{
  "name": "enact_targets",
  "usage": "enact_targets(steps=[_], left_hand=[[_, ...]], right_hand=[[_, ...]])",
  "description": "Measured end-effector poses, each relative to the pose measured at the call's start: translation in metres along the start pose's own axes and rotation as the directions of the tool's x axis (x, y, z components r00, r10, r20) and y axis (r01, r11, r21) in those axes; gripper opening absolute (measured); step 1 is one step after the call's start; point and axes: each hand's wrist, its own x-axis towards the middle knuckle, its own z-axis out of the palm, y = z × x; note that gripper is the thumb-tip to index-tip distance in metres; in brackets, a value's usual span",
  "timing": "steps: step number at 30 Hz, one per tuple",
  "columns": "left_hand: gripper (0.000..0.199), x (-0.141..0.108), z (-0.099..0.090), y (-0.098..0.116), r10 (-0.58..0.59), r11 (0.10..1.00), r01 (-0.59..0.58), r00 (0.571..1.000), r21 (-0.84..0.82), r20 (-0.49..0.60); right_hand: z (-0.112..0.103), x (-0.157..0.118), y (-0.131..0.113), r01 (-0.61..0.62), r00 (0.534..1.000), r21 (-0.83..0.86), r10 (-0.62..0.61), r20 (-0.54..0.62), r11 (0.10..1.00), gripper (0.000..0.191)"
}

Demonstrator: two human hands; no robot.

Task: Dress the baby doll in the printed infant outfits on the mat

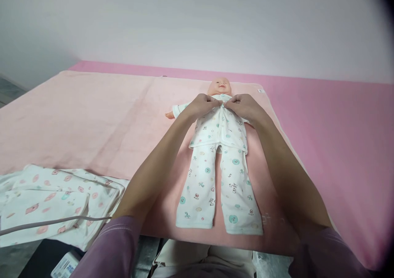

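Note:
A baby doll (221,85) lies on its back, head toward the wall. It wears a white printed baby shirt (209,132) and matching long pants (201,183). At the doll's chest, my left hand (205,105) pinches one side of the shirt's front opening. Close beside it, my right hand (243,105) pinches the other side, the fingertips of both hands nearly meeting. Something small and pale, perhaps a fastener, shows between them. One doll arm reaches out to the left from its sleeve; my right hand and forearm mostly cover the other.
Under the doll spreads a pale pink blanket (92,114) over a brighter pink surface (335,146). White baby clothing with pink prints (46,200) lies at the near left, a grey cable (55,222) crossing it. Below that sits a dark object with a white label (65,265). A wall (197,28) rises behind.

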Motion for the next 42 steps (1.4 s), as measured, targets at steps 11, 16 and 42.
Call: enact_targets(steps=[11,16,42], left_hand=[[0.047,0.002,0.007,-0.002,0.103,0.995,-0.103,0.994,0.018,-0.021],[0.039,0.001,0.009,0.0,0.1,0.995,-0.1,0.995,-0.003,-0.032],[0.022,0.015,-0.009,-0.006,0.111,0.993,-0.112,0.993,0.027,0.051]], right_hand=[[0.017,-0.017,-0.016,0.121,0.971,-0.134,-0.145,-0.189,0.984,0.011],[0.011,-0.016,-0.015,0.103,0.982,-0.167,-0.127,-0.14,0.981,0.009],[-0.009,0.014,-0.004,0.051,0.994,-0.038,-0.054,-0.09,0.998,0.026]])
